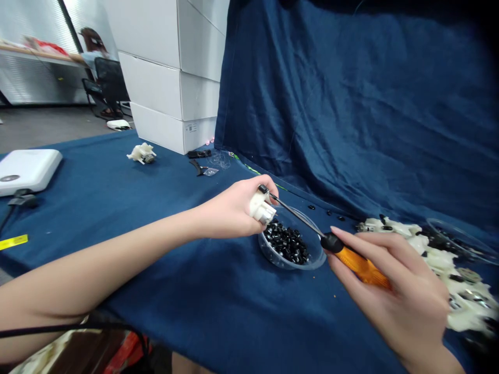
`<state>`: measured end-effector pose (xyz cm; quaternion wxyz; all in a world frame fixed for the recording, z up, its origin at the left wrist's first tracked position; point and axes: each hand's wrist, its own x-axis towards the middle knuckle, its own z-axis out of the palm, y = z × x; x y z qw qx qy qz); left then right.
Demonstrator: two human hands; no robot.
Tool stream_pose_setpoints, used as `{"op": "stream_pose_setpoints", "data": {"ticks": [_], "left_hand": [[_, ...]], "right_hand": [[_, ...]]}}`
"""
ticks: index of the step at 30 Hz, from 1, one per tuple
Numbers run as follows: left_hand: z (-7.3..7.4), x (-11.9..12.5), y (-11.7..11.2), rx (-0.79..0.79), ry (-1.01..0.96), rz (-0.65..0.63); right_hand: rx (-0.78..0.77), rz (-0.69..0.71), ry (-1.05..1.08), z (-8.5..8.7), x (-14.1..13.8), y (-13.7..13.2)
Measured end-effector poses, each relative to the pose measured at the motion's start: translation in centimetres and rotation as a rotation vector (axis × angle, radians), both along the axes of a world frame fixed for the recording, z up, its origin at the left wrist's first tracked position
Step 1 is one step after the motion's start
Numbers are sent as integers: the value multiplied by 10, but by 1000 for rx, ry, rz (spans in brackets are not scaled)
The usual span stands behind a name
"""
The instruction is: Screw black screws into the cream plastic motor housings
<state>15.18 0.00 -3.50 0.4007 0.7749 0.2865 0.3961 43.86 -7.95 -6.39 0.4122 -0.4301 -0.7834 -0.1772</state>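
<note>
The left hand (pixel 237 209) closes its fingers around a white plastic part (pixel 257 205) near a clear bowl (pixel 315 249) of black pieces (pixel 287 241) on a blue-draped desk (pixel 218 296), as the right hand (pixel 407 291), wrapped around an orange-handled screwdriver (pixel 332 243), points its shaft at the part. More white parts (pixel 438 259) lie at right.

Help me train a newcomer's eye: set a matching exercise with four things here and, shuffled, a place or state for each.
Things:
1. Right hand
2. Stacked white boxes
3. Left hand
4. Heap of black pieces

Places or states:
A. Gripping a white part
B. In the clear bowl
C. Around an orange-handled screwdriver
D. Beside the blue curtain

Pairs: 1-C, 2-D, 3-A, 4-B
</note>
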Motion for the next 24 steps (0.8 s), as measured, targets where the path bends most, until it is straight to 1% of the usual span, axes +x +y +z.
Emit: {"op": "stream_pose_setpoints", "data": {"ticks": [1,2,3,5,7,8,9,10,11,12,13,15,16,17,18,19,20,23,24], "left_hand": [[0,1,-1,-51,-18,-28],[0,1,-2,-48,-33,-32],[-1,2,-3,9,-35,-15],[-3,1,-2,224,9,61],[-6,0,1,439,62,138],[-7,-1,3,518,77,168],[-8,-1,5,576,80,193],[-8,-2,6,610,74,217],[-8,-2,7,617,62,239],[-7,-2,6,593,48,253],[-6,-2,5,531,35,249],[-3,-1,2,301,12,165],[-1,-1,-1,172,0,99],[0,0,-3,70,-10,38],[1,1,-4,20,-19,5],[0,1,-5,38,-24,10],[0,2,-6,121,-20,47],[-5,1,-1,509,36,203],[-7,1,1,587,53,228]], "right_hand": [[1,4,-14,-1,1,2],[-38,23,-11,-1,1,3],[-105,37,4,-1,1,3],[-307,53,54,1,0,2],[-554,104,137,3,-1,0],[-658,140,170,4,-1,-1],[-718,176,188,5,-1,-2],[-721,201,190,5,-2,-3],[-661,205,176,5,-2,-3],[-542,184,145,4,-2,-3],[-378,144,103,3,-2,-3],[-58,40,19,1,-2,-3],[37,-7,-16,0,-1,-3],[78,-40,-34,0,-1,-2],[72,-52,-37,-1,0,-2],[35,-36,-33,-1,0,-1],[-22,-8,-25,-1,0,0],[-247,39,30,-1,-2,0],[-326,45,53,-1,-4,0]]}}
